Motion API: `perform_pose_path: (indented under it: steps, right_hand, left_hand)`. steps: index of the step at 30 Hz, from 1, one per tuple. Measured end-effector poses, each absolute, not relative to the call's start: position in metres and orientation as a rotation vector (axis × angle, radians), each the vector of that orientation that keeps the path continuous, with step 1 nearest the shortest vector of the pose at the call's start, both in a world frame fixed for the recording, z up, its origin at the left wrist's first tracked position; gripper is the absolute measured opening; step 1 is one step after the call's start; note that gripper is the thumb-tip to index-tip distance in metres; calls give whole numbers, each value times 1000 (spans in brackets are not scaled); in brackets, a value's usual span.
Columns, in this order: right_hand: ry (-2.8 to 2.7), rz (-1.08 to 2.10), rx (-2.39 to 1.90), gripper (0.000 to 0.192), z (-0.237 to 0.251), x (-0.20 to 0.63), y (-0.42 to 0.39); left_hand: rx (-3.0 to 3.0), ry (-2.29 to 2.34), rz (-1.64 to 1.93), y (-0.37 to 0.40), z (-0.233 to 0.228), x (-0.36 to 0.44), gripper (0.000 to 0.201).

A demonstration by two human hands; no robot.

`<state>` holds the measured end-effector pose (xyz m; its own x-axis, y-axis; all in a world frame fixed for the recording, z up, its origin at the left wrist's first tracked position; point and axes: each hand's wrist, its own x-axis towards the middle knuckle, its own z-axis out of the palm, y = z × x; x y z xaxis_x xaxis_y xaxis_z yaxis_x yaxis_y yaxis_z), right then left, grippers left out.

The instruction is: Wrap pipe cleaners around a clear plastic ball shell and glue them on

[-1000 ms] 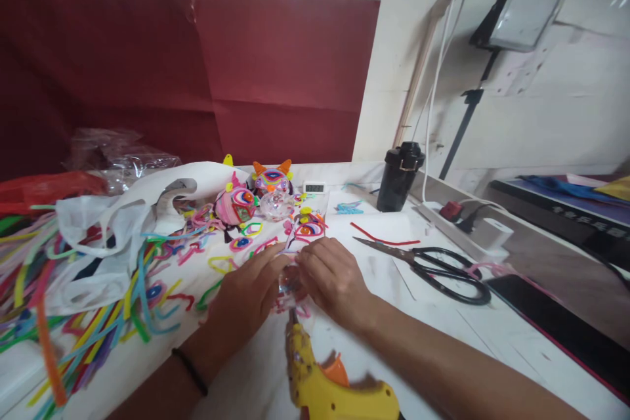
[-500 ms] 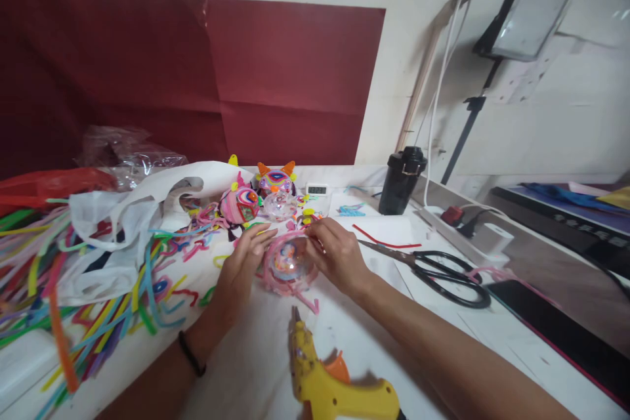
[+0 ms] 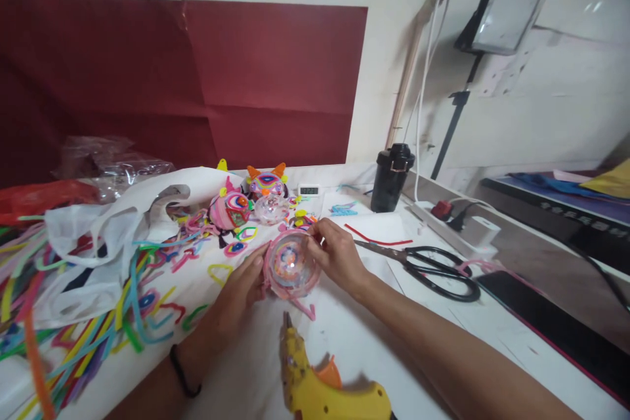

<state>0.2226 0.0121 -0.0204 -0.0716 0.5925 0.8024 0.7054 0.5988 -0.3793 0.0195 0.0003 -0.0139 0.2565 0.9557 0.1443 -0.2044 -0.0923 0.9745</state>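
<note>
Clear ball [image 3: 291, 264] wrapped in pink pipe cleaner sits between both hands, just off the white table [image 3: 374, 348], tilted so its face looks at the camera. Left hand [image 3: 245, 286] cups it from the near-left side, fingers flat along the rim. Right hand [image 3: 336, 254] pinches the far-right edge, fingertips closed on the pink wrap. Both grips are narrow, holding the ball itself.

Risks as I see them:
- A loose pink tail [image 3: 304, 308] hangs below the grip. If the ball gets rotated, that end could snag or unwind the wrap.
- Yellow glue gun [image 3: 322, 388] lies directly below the grip, nozzle pointing up at the ball and the left wrist. If hot, a lowered hand or the dangling tail could touch the tip.
- Ball is smooth plastic; a light pinch on fuzzy wire only could let it slip out and roll into the finished pieces [image 3: 246, 200] beyond the grip.
- Scissors [image 3: 427, 268] lie right of the right hand, blades toward it.
</note>
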Motion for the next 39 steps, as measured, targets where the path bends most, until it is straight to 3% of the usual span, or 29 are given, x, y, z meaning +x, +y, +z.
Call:
perform_pose_path:
  steps: [4,12,26,39]
  right_hand:
    - [-1717,-59,-1117,8,-23,223,13]
    - [-1603,19,-1192,7,-23,229,19]
    - [-1499,161,-1286,9,-25,236,21]
    - [-1454,258,-1314,10,-25,236,21]
  left_hand:
    - [1444,835,1132,-2,-6,21,34]
    - [1438,998,1025,7,-24,11,55]
    - [2117,1192,1052,2,-12,7,24]
    - [2337,1174,1135,-2,-15,7,26]
